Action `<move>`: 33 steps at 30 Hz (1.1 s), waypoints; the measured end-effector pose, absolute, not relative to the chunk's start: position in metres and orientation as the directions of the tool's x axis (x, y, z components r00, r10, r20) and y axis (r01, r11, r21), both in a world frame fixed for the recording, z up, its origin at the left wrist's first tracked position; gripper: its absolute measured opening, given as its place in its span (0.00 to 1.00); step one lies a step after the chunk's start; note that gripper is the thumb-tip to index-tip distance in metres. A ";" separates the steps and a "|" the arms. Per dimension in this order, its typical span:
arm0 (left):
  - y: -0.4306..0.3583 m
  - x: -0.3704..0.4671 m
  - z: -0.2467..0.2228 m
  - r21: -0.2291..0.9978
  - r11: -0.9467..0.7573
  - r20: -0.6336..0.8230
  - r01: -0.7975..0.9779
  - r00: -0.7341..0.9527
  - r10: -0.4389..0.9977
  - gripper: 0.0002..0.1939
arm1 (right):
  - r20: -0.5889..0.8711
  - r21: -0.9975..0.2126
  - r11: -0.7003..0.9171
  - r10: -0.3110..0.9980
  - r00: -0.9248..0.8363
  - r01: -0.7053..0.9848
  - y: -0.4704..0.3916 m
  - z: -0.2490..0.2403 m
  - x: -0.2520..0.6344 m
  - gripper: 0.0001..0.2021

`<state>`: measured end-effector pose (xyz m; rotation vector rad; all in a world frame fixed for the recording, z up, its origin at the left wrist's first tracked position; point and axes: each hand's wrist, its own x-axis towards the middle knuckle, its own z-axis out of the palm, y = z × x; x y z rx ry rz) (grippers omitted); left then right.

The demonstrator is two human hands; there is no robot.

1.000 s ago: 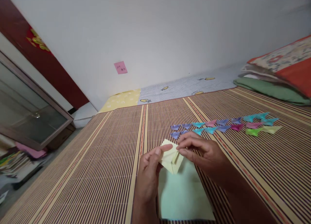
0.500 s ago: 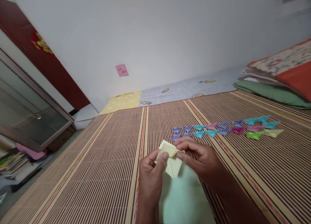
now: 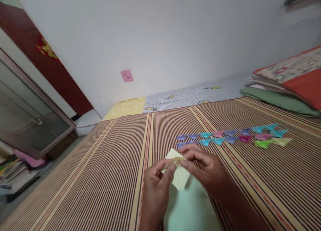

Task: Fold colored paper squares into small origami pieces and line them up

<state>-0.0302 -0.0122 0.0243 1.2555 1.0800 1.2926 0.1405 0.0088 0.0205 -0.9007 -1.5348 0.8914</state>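
Observation:
A pale yellow sheet of origami paper [image 3: 181,180], partly folded and creased down its middle, is held between both hands above a light green surface [image 3: 193,207]. My left hand [image 3: 156,184] pinches its left side between thumb and fingers. On the other side, my right hand [image 3: 204,162] has its thumb and fingertips closed on the paper's right edge. Between the two thumbs a flap bulges upward. Fingertips hide parts of the paper's edges. Beyond the right hand, small folded paper pieces [image 3: 230,139] in purple, blue, pink, green and yellow lie in two rows.
A striped bamboo mat [image 3: 112,174] spreads under everything. Folded bedding and a pillow [image 3: 296,70] are stacked at the far right. A pink note [image 3: 126,75] is on the white wall. At the left stand a glass-doored cabinet [image 3: 35,110] and a pile of books [image 3: 15,170].
The flap between my thumbs has lifted and bulges where it lay flatter before. My right thumb has shifted slightly inward along it. The whole view has tilted up a little.

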 end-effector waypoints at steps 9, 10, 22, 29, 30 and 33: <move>-0.014 -0.019 0.027 0.981 0.006 -0.005 -0.194 0.008 1.000 0.16 | 0.437 -0.888 0.443 0.896 -0.072 0.120 0.006 0.025 0.132 0.12; -0.014 -0.018 0.027 0.981 -0.001 0.001 -0.196 0.000 1.000 0.15 | 0.438 -0.888 0.444 0.896 -0.071 0.119 0.006 0.025 0.131 0.12; -0.015 -0.021 0.025 0.995 -0.018 0.023 -0.099 0.049 0.999 0.18 | 0.656 -0.712 0.649 0.751 -0.076 0.269 0.006 0.023 0.139 0.07; -0.015 -0.019 0.031 0.996 -0.016 0.019 -0.092 0.036 0.999 0.19 | 0.639 -0.705 0.646 0.758 -0.131 0.292 0.006 0.027 0.145 0.05; -0.016 -0.019 0.032 0.997 -0.004 0.008 -0.081 0.048 0.999 0.18 | 0.634 -0.713 0.642 0.762 -0.129 0.282 0.006 0.027 0.145 0.05; -0.016 -0.018 0.030 0.999 0.024 -0.020 -0.041 0.099 0.995 0.13 | 0.611 -0.751 0.619 0.784 -0.113 0.232 0.006 0.028 0.145 0.06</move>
